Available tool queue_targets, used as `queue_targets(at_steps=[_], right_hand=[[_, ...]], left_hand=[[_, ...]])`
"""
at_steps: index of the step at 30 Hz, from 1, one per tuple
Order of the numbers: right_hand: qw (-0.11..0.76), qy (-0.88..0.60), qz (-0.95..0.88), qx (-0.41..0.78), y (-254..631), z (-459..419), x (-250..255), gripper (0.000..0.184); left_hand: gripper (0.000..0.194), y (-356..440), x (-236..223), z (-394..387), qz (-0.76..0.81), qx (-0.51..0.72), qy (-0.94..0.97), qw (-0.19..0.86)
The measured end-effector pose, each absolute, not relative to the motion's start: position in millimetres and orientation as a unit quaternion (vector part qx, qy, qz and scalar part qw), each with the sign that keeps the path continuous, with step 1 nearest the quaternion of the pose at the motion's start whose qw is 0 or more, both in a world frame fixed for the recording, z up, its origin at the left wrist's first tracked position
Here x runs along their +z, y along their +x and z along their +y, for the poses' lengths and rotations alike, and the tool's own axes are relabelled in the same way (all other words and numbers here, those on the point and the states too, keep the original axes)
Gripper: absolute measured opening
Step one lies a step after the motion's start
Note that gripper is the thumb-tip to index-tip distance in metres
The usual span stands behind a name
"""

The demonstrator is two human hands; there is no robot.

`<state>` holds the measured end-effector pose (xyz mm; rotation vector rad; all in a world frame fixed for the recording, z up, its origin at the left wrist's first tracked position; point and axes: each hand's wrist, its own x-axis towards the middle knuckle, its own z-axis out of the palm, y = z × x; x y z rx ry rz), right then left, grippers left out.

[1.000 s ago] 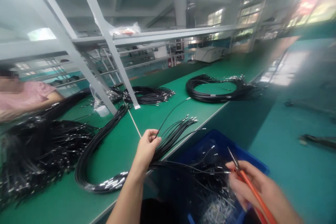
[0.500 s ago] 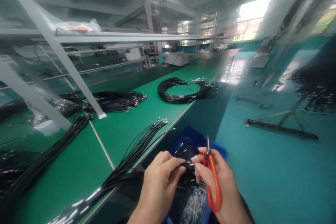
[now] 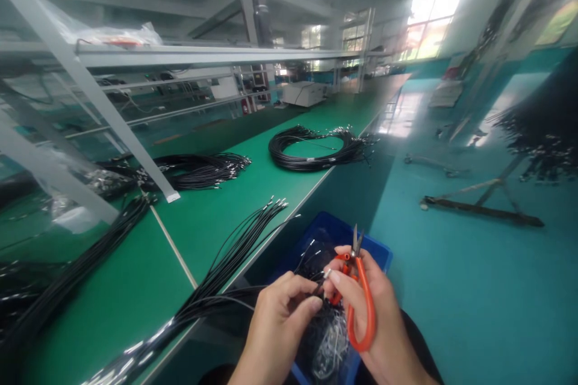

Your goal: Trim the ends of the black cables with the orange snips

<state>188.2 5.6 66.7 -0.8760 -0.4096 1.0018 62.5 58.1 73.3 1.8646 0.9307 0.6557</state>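
- The room is floored in glossy teal and lit by windows at the far end.
- A long green-topped bench is edged with a pale strip and overhung by a white shelf frame.
- Beside the bench edge, below the hands, a blue bin is partly filled with pale scraps.
- Farther along the bench, a black coil is laid flat; nearer, a loose cable bundle is spread along the edge.
- Orange-handled scissors are grasped in the right hand, blades slightly parted and pointed upward.
- Over the bin, a thin black cable is pinched between left hand thumb and forefinger; its pale tip is met by the right fingertips.
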Motion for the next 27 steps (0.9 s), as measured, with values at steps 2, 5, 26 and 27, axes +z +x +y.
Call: queue_targets(at_steps=[2, 5, 26, 27], right_hand=[[0.765, -0.384, -0.175, 0.487, 188, 5, 65, 0.031], [0.742, -0.337, -0.125, 0.566, 182, 5, 63, 0.025], [0.713, -0.284, -0.102, 0.633, 170, 3, 67, 0.017], [0.710, -0.283, -0.102, 0.637, 170, 3, 68, 0.016]], left_hand=[[0.008, 61, 73, 58, 0.370, 0.259, 0.736, 0.503], [0.009, 60, 75, 55, 0.330, 0.276, 0.676, 0.598], [0.007, 59, 80, 59, 0.269, 0.363, 0.523, 0.723], [0.008, 58, 79, 60, 0.270, 0.369, 0.524, 0.719]])
